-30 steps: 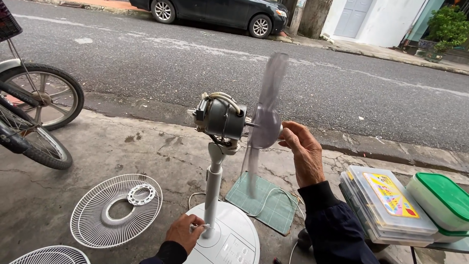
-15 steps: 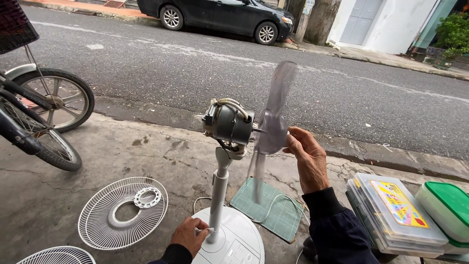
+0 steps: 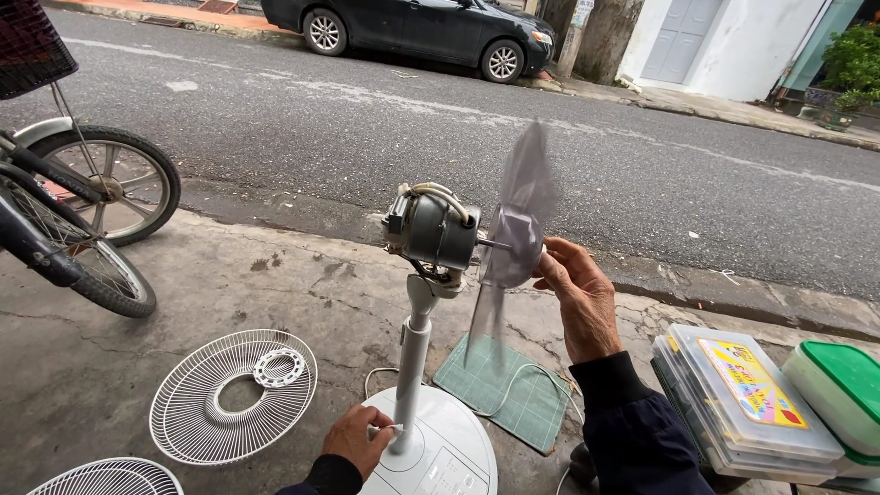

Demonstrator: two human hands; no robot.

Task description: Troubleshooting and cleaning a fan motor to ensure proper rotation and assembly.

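A white pedestal fan stands on the pavement with its grilles off and its grey motor (image 3: 435, 229) bare. The clear blade (image 3: 513, 240) is a spinning blur. My right hand (image 3: 577, 298) has its fingertips at the blade's hub. My left hand (image 3: 357, 438) rests on the round white base (image 3: 449, 458), pinching a small white piece beside the pole (image 3: 414, 357).
Two white wire grilles (image 3: 229, 396) lie on the ground at left, one (image 3: 110, 478) cut off by the frame. A green cutting mat (image 3: 509, 390) lies behind the base. Clear plastic boxes (image 3: 742, 399) and a green-lidded tub (image 3: 843, 385) sit at right. Bicycle wheels (image 3: 101, 197) stand left. A road with a parked car (image 3: 412, 32) lies beyond.
The view has shifted slightly, and the fan sits a little further right in it. The blade keeps spinning; both hands stay at the hub and the base.
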